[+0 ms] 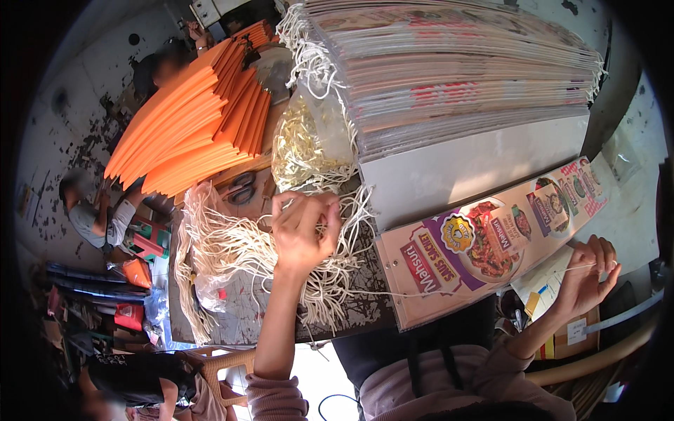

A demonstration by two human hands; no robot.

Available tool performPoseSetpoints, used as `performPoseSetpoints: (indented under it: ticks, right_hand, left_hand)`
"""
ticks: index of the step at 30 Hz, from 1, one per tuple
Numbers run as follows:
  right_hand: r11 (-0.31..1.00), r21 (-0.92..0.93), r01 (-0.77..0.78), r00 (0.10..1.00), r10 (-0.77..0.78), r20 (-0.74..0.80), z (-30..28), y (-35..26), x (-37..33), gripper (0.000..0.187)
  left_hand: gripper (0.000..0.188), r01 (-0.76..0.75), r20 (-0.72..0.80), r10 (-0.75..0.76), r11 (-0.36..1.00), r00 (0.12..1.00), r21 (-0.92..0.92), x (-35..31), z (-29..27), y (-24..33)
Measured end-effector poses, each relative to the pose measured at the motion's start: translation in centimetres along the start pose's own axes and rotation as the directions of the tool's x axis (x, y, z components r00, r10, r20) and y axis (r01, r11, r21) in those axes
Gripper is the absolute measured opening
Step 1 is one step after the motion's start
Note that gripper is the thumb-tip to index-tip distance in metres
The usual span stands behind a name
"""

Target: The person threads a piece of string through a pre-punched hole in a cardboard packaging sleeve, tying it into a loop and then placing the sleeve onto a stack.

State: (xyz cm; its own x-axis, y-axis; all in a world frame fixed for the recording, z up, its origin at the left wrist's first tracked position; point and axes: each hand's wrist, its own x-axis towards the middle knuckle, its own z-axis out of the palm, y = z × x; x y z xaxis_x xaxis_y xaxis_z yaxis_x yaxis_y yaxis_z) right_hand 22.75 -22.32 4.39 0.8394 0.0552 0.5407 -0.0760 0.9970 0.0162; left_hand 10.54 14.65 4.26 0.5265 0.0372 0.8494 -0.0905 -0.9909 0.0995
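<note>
Thin white cord point(491, 279), taut between pinching left hand point(303, 235) and right hand point(586, 277), across glossy printed bag point(491, 242).

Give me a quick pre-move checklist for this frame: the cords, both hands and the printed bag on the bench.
1. Left hand on the loose pile of white cords: ok, fingers pinched in the strands.
2. Single cord separated from the pile: cannot tell, strands overlap under the fingers.
3. Right hand holding a taut cord: ok, it runs back across the printed bag.
4. Cord passed through the punched hole at the bag's edge: cannot tell, too small.
5. Printed bag flat on the bench: ok, though its near edge overhangs.
6. Scissors away from the hands: ok, beside the orange stack.
</note>
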Motion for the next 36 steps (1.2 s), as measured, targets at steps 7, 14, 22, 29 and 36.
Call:
performPoseSetpoints:
  ticks: [7,14,22,29,36]
  right_hand:
    - [0.976,-0.078,0.202,0.979,-0.2,0.033,-0.7,-4.0,0.1,0.012]
    - [0.921,-0.224,0.318,0.944,-0.287,0.161,-2.1,-6.4,-0.5,0.029]
    - [0.037,-0.973,0.227,0.911,0.344,0.226,0.8,9.1,-2.9,0.014]
    - [-0.13,-0.959,0.253,0.782,0.61,0.124,1.1,11.2,-3.9,0.027]
    - [-0.118,-0.971,0.208,0.808,0.581,0.102,0.9,11.6,-4.3,0.024]
  left_hand:
    - [0.014,0.559,0.821,0.226,0.636,0.525,-0.533,0.6,-1.3,1.3]
    - [0.027,0.453,0.822,0.286,0.723,0.492,-0.522,1.0,-1.8,3.2]
    - [0.033,0.281,0.805,0.238,0.852,0.543,-0.442,0.0,-0.6,3.1]
    - [0.042,0.239,0.805,0.2,0.89,0.558,-0.387,0.2,-0.6,3.3]
    - [0.056,-0.215,0.542,0.303,0.951,0.784,-0.22,-0.4,0.2,2.9]
